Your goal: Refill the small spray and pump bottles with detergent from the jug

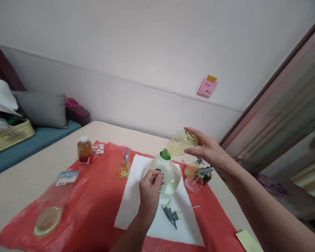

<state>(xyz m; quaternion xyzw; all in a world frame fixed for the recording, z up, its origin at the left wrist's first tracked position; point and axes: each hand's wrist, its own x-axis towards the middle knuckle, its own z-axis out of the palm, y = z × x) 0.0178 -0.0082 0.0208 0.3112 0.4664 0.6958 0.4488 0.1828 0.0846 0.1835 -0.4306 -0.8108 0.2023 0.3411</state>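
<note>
My right hand point(208, 149) grips a clear bottle of yellowish liquid point(180, 143), tipped on its side with its neck down at a green funnel point(165, 154). The funnel sits in the mouth of a white jug point(170, 175) that stands on a white cloth point(136, 206). My left hand point(150, 189) is closed against the front of the jug, steadying it. A grey spray-trigger head point(171, 214) lies loose on the cloth just below the jug.
A red sheet point(94, 210) covers the table. On it stand a small amber bottle point(84, 150), a small spray bottle point(124, 167), two spray bottles point(198, 175) at right, and a large clear bottle point(52, 203) lying at left. A pink note point(207, 86) hangs on the wall.
</note>
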